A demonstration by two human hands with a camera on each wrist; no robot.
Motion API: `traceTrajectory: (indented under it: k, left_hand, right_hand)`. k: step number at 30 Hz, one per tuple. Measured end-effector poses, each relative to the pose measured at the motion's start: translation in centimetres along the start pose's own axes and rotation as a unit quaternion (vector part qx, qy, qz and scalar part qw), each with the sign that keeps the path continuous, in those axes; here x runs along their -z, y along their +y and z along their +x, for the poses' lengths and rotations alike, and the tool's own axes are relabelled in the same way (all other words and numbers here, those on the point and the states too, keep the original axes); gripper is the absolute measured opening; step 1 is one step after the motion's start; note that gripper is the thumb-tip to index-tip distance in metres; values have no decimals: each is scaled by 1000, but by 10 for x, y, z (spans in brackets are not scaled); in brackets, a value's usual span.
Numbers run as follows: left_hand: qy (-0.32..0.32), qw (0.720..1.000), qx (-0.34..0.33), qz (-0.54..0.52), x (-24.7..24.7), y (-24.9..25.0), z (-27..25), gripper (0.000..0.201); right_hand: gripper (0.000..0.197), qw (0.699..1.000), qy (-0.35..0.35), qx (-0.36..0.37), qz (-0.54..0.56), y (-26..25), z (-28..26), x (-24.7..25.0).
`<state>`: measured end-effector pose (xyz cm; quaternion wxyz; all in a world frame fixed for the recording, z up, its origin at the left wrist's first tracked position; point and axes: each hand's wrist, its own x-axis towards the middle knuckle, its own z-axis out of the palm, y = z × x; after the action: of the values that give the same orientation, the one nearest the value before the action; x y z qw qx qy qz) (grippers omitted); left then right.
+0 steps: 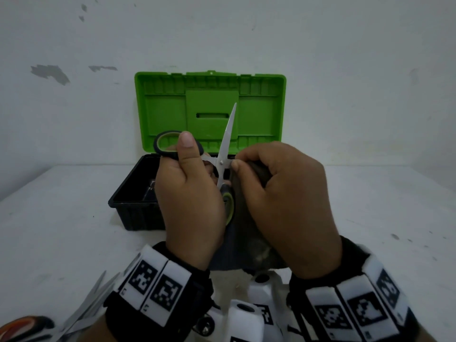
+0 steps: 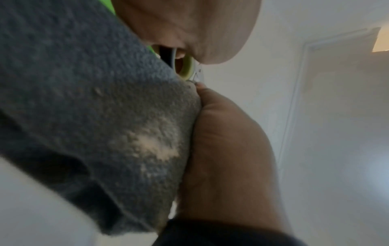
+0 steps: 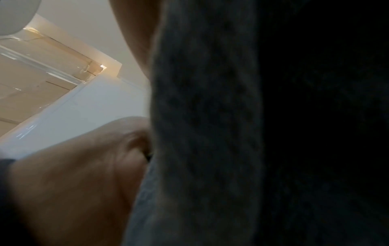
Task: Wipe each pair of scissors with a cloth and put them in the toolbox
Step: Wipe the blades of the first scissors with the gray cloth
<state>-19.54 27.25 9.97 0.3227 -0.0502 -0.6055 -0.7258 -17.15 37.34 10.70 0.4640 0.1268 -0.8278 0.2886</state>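
Your left hand (image 1: pixel 190 193) grips the black-and-green scissors (image 1: pixel 223 154) by a handle loop, blades splayed open. Your right hand (image 1: pixel 283 193) pinches a grey cloth (image 2: pixel 94 99) around one blade near the pivot. Both hover above the white table (image 1: pixel 370 206), before the open green-lidded toolbox (image 1: pixel 209 107) against the wall.

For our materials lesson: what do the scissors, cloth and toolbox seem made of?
Scissors: bare grey blades, likely steel; black-and-green handles, probably plastic.
Cloth: grey, nubbly, fleece-like fabric.
Toolbox: smooth moulded ribs, likely plastic, green lid, black base.
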Motion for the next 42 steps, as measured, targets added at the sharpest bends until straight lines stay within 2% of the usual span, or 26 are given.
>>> traceTrajectory:
  k: [4,8,13,17,20,24,28,35,42]
  left_hand:
    - [1,1000,-4,6,2,-1,1,42]
    - [11,1000,2,-6,2,-1,2,43]
    - [51,996,31,-65,7,4,16,39]
    - [56,994,41,-84,7,3,17,39]
    - [50,995,40,-77,5,-1,12,39]
    - [46,999,2,-26,3,-3,5,40]
    - [54,998,5,-44,2,-4,3,38]
    - [63,997,21,-37,1,-8,3,42]
    - [69,997,-20,-20,1,-7,1,41]
  right_hand:
    - [3,1000,-11,16,2,-6,-4,-4]
    - [5,1000,-9,-11,-3,2,0,1]
    - [6,989,26,-106,94,24,16,18]
    - [24,973,-11,-157,171,25,19,19]
    - [19,987,-5,-104,120,15,11,6]
    - [13,997,30,-26,70,9,0,-7]
    - [19,999,15,36,30,11,-5,-13]
    - [20,997,9,64,-31,17,-6,-16]
    - [18,998,21,55,-9,16,-4,-16]
